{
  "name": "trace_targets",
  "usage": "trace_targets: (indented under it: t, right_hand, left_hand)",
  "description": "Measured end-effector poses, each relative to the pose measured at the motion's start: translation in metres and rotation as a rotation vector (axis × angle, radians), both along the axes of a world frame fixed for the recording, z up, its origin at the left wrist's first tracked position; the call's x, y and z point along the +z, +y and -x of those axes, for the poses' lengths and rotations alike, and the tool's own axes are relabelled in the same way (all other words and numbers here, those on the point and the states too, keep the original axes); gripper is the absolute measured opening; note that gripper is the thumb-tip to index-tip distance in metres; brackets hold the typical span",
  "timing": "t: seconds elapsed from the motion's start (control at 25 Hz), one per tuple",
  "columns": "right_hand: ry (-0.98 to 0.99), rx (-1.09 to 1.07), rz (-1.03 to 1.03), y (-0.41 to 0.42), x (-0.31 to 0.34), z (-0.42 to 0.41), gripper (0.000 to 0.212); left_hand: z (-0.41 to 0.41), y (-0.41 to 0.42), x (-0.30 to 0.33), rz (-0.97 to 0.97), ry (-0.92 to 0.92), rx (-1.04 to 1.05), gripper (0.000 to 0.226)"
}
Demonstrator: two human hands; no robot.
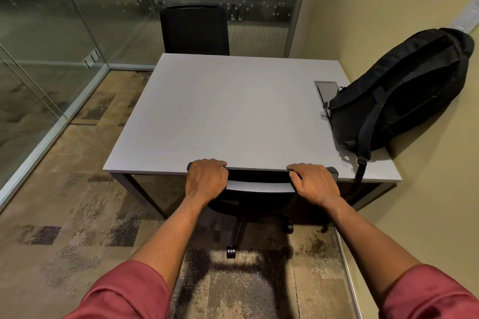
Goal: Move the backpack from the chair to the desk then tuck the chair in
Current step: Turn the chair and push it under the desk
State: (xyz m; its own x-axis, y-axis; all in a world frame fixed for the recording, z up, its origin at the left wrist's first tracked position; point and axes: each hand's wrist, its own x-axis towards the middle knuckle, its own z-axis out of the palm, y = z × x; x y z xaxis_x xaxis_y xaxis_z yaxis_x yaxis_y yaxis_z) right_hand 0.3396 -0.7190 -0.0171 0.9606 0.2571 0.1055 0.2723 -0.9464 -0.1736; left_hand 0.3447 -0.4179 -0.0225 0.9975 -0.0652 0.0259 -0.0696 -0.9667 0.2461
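Observation:
The black backpack (399, 93) stands on the right side of the grey desk (220, 111), leaning against the wall, one strap hanging over the desk's front edge. A black office chair (259, 189) stands at the desk's near edge, its seat under the desktop and its backrest top against the edge. My left hand (207, 180) grips the left end of the backrest top. My right hand (315, 184) grips the right end.
A second black chair (194, 30) stands at the far side of the desk. Glass partitions (46, 59) close off the left and back. A beige wall (414, 202) runs along the right. A cable hatch (326, 89) is set in the desktop beside the backpack.

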Motion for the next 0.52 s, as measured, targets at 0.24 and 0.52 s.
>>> trace_targets:
  t: [0.24, 0.52]
  right_hand:
    - [0.005, -0.001, 0.000, 0.0002, -0.0013, -0.0012, 0.044]
    - [0.027, -0.034, -0.028, -0.0015, -0.0003, -0.0017, 0.040]
  left_hand:
    - [-0.0032, 0.0011, -0.0009, -0.011, 0.004, -0.005, 0.054]
    - [-0.0036, -0.0016, 0.0023, -0.017, 0.015, -0.031, 0.053]
